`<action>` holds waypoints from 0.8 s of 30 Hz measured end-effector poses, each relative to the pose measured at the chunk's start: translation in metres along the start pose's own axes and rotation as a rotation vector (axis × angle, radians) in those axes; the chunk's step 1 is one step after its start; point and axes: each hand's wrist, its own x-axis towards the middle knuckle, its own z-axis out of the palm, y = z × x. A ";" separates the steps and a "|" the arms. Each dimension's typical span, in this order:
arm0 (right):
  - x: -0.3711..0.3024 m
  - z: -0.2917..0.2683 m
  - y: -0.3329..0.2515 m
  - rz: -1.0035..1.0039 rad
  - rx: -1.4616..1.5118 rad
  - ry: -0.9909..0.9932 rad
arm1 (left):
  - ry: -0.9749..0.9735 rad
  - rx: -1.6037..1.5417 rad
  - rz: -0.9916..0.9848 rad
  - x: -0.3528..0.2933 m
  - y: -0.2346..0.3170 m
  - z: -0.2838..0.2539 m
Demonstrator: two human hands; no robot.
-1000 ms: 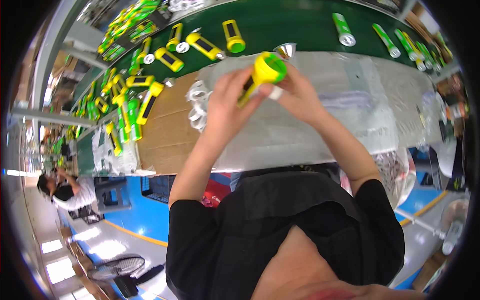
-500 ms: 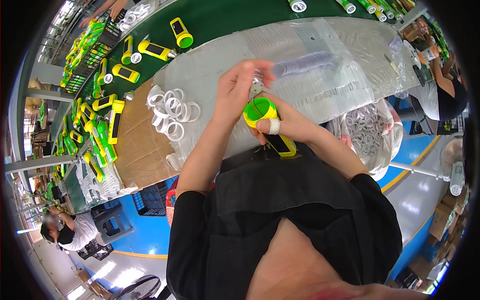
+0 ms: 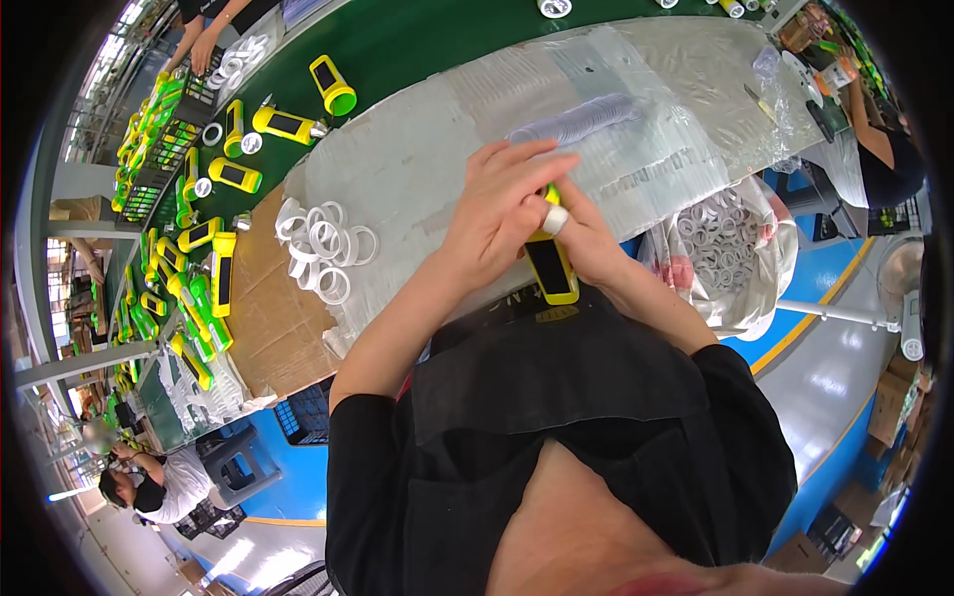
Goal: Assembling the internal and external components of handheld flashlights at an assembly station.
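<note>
In front of my chest I hold a yellow flashlight (image 3: 552, 271) with a dark panel along its body, its lower end toward my apron. My right hand (image 3: 588, 238) is wrapped around the upper body, with white tape around a digit. My left hand (image 3: 487, 219) is cupped over the flashlight's head, thumb on the near side and fingers stretched across the far side. Only a sliver of green shows between the hands; the rest of the head is hidden. Beyond my fingers, a row of stacked clear discs (image 3: 581, 119) lies on the plastic-covered table (image 3: 417, 149).
White rings (image 3: 323, 238) lie in a pile at the left beside brown cardboard (image 3: 273, 288). More flashlights (image 3: 283, 124) lie on the green surface, near a black crate (image 3: 189, 109). A bag of rings (image 3: 720, 248) hangs at the right. Other people work around the edges.
My left hand has come down over the flashlight's open green head, covering it; the metallic part with a wire that it held is out of sight. The view has shifted slightly.
</note>
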 end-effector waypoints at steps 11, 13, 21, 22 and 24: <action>-0.030 -0.060 -0.014 -0.066 0.058 0.223 | -0.355 0.615 0.025 0.021 -0.123 0.053; -0.031 -0.063 -0.015 -0.063 0.064 0.207 | -0.376 0.662 0.004 0.011 -0.117 0.037; -0.012 -0.059 -0.013 -0.010 0.131 0.002 | -0.116 0.571 -0.344 -0.043 -0.094 -0.020; -0.009 -0.056 -0.014 -0.004 0.131 -0.006 | -0.110 0.575 -0.351 -0.045 -0.092 -0.022; -0.006 -0.051 -0.015 0.006 0.122 -0.018 | -0.082 0.566 -0.381 -0.046 -0.090 -0.024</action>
